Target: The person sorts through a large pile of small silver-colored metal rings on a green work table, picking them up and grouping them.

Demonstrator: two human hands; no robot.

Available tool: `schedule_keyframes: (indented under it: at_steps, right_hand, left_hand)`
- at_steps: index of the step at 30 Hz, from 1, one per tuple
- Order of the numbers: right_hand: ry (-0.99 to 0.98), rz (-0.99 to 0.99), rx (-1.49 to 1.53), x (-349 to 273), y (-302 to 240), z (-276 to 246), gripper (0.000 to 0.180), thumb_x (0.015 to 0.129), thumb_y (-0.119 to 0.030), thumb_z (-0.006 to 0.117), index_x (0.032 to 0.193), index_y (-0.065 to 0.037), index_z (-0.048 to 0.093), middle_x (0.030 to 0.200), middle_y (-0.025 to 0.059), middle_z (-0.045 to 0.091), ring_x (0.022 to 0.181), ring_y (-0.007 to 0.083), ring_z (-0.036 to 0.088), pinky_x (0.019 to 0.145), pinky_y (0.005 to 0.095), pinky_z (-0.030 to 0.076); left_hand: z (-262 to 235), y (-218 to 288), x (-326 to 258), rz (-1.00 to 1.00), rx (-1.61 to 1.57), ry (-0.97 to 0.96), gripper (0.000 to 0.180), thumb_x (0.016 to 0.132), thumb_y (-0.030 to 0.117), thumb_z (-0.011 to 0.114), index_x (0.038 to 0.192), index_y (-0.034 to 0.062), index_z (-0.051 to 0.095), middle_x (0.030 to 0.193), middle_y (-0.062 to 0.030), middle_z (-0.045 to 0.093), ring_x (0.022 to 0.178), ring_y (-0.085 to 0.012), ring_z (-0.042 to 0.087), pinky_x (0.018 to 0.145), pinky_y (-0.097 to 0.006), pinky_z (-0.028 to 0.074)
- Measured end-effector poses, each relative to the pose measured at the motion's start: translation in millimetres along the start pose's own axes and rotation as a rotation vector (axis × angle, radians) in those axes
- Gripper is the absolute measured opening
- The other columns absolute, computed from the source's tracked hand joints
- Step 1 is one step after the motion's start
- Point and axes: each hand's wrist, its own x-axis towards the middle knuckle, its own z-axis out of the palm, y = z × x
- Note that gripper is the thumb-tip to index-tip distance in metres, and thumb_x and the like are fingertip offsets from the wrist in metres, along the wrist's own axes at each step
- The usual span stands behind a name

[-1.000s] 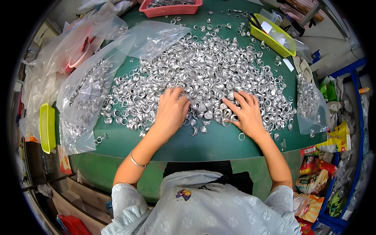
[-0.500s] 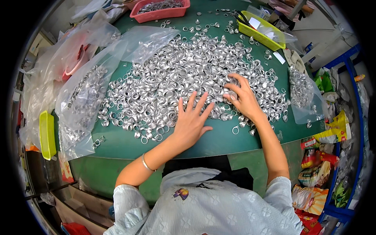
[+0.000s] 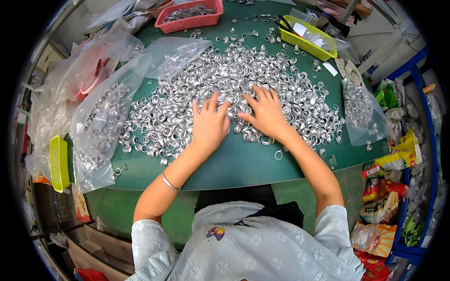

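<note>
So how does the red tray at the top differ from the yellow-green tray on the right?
The red tray is pinkish red and lies nearly level along the table's far edge; the yellow-green tray is lime-coloured and sits at a slant toward the right corner. The red tray holds a heap of silver rings, while the yellow-green tray holds clear plastic and a white slip, not rings as far as shows. Both are shallow rectangular plastic trays on the green table.

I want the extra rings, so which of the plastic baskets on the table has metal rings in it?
The red basket at the table's far edge holds rings. The yellow basket at far right holds bags and tools instead.
</note>
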Motion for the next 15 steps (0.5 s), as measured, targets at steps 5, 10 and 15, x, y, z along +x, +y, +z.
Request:
schedule_keyframes:
  at_steps: [5, 10, 15]
  right_hand:
    - [-0.023, -0.057, 0.182, -20.6, -23.6, -10.3, 0.053, 0.074, -0.041, 0.067, 0.109, -0.003, 0.054, 0.114, 0.0176, 0.05, 0.113, 0.0378, 0.041, 0.096, 0.0475, 0.031]
    - [-0.192, -0.159, 0.278, -50.2, -45.7, -19.9, 0.047, 0.071, -0.031, 0.07, 0.107, -0.006, 0.053, 0.115, 0.0124, 0.05, 0.113, 0.0283, 0.043, 0.095, 0.0479, 0.031]
    - [-0.187, -0.242, 0.23, -68.6, -32.9, -28.1, 0.032, 0.076, -0.016, 0.065, 0.104, -0.008, 0.054, 0.119, 0.0102, 0.049, 0.11, 0.0259, 0.048, 0.096, 0.0472, 0.031]
  left_hand:
    - [-4.0, -8.5, 2.8, -0.04, -0.031, -0.025, 0.045, 0.082, 0.015, 0.056, 0.126, 0.0167, 0.045, 0.12, -0.0151, 0.049, 0.114, -0.032, 0.044, 0.097, -0.058, 0.028]
    - [-7.0, -2.5, -5.1, -0.026, -0.082, -0.045, 0.045, 0.081, 0.01, 0.055, 0.125, 0.0161, 0.046, 0.121, -0.0166, 0.047, 0.111, -0.0332, 0.045, 0.098, -0.057, 0.027]
    - [-19.2, 12.0, -24.6, 0.085, -0.205, -0.066, 0.051, 0.071, -0.002, 0.057, 0.119, 0.0124, 0.052, 0.129, -0.0208, 0.036, 0.113, -0.0376, 0.042, 0.101, -0.055, 0.026]
